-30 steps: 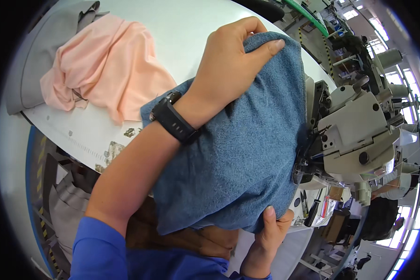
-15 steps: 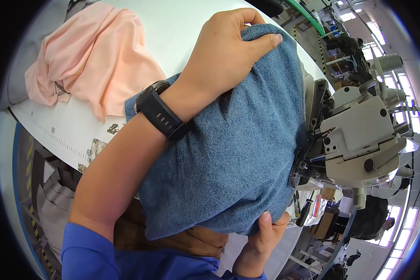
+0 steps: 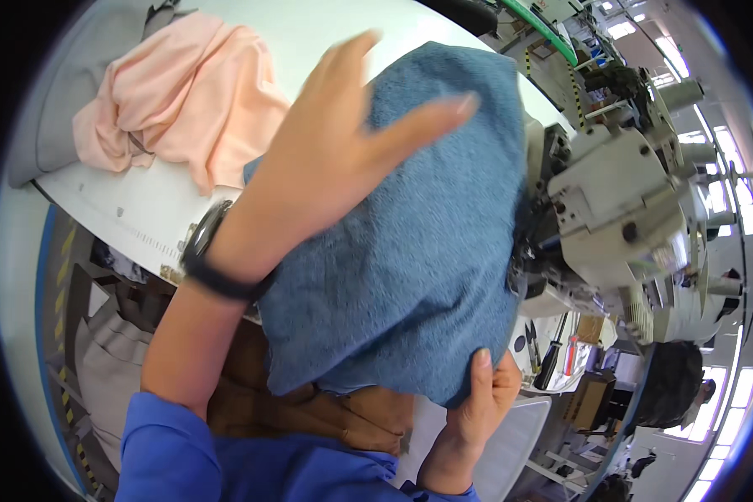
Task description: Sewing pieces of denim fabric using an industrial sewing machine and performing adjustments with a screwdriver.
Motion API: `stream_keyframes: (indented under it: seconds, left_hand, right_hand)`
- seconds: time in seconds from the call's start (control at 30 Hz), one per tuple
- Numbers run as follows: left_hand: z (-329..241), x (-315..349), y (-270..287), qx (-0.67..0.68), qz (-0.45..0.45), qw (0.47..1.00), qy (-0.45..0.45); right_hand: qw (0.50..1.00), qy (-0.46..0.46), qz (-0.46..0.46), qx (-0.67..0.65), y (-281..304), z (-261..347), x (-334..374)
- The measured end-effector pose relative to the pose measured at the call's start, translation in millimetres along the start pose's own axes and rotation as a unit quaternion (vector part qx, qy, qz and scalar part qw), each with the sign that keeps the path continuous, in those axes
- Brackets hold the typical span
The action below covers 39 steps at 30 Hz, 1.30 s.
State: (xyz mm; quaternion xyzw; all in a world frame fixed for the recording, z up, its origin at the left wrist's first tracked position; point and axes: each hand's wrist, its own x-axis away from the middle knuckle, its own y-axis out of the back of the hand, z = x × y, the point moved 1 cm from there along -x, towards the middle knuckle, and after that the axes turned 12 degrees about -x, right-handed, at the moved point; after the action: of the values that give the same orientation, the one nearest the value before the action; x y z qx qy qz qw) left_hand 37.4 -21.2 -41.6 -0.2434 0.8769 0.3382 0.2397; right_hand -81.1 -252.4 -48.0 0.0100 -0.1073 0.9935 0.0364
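A blue terry cloth (image 3: pixel 427 276) lies spread over the white table in front of a cream sewing machine (image 3: pixel 619 209). My left hand (image 3: pixel 335 159), a black watch on its wrist, lies flat on top of the cloth with fingers spread and blurred by motion. At the lower right, my right hand (image 3: pixel 477 410) pinches the cloth's near edge between thumb and fingers. The cloth's right edge reaches the machine's needle area, which is hidden from view.
A peach fabric piece (image 3: pixel 176 109) lies bunched on the white table (image 3: pixel 134 217) at the upper left, over something grey. A screwdriver (image 3: pixel 552 360) and small tools lie below the machine. Another person's dark head (image 3: pixel 673 385) is at the lower right.
My left hand has slid back toward me over the cloth, its fingers opening from a curled grip at the far edge to a flat spread. My right hand keeps its hold.
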Motion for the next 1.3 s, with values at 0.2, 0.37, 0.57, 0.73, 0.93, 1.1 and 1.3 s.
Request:
stream_keyframes:
  seconds: [0.2, 0.37, 0.57, 0.73, 0.93, 1.1, 1.3]
  left_hand:
    - [32, 78, 74, -0.164, 0.235, 0.955, -0.079]
    - [9, -4, 94, -0.008, 0.062, 0.998, 0.029]
    - [-82, 33, 44, -0.153, 0.061, 0.933, -0.319]
    - [-96, 69, 28, -0.164, 0.224, 0.908, -0.315]
    - [-74, 31, 18, -0.137, 0.281, 0.891, -0.329]
    - [-74, 10, 11, -0.104, 0.323, 0.888, -0.31]
    - [-62, -10, -5, -0.134, 0.315, 0.881, -0.325]
  right_hand:
    - [0.996, -0.056, 0.07, -0.024, 1, -4, 3]
    - [0.987, -0.057, 0.1, -0.115, -4, -16, -2]
    - [0.988, -0.012, 0.082, -0.134, 0, -26, -4]
    - [0.985, -0.051, 0.102, -0.127, 2, -26, 1]
    - [0.983, -0.057, 0.125, -0.124, 3, -27, -1]
    - [0.977, -0.057, 0.136, -0.154, 2, -17, -4]
    - [0.98, -0.055, 0.112, -0.152, 4, -13, -6]
